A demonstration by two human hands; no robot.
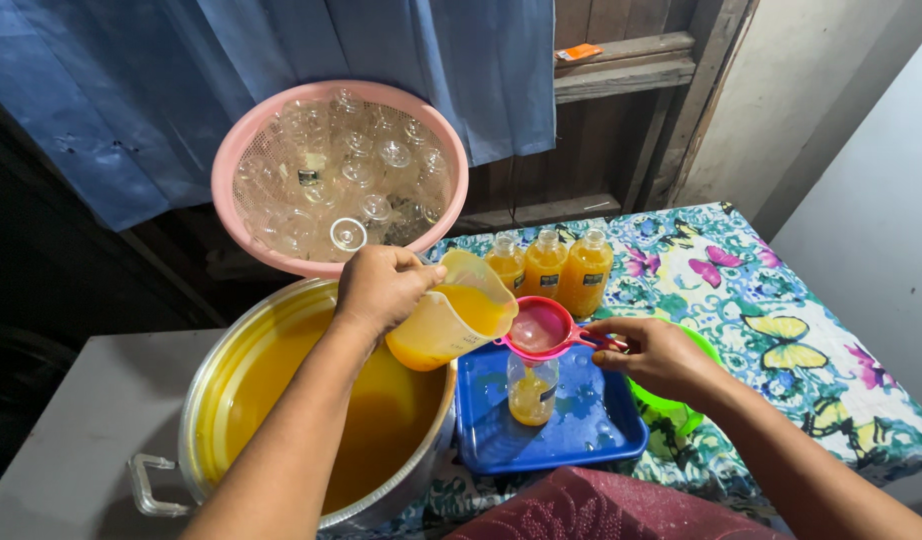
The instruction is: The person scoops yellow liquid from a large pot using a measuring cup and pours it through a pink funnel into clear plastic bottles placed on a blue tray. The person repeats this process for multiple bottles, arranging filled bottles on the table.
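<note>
The left hand [381, 288] grips a tilted jug [451, 325] of orange juice at nine o'clock of the strainer [539, 328], whose handle the right hand [656, 358] pinches to steady it over the bottle [531, 392] so the juice filters in.

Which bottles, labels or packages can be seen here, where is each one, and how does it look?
Three filled bottles: back of the table, in a row; clear, orange liquid, small dark labels.
Bottle on the blue tray: under the pink strainer, partly filled with orange liquid.
Empty bottles: in the pink basket, clear.
Orange packet: on the wooden ledge, flat.
</note>
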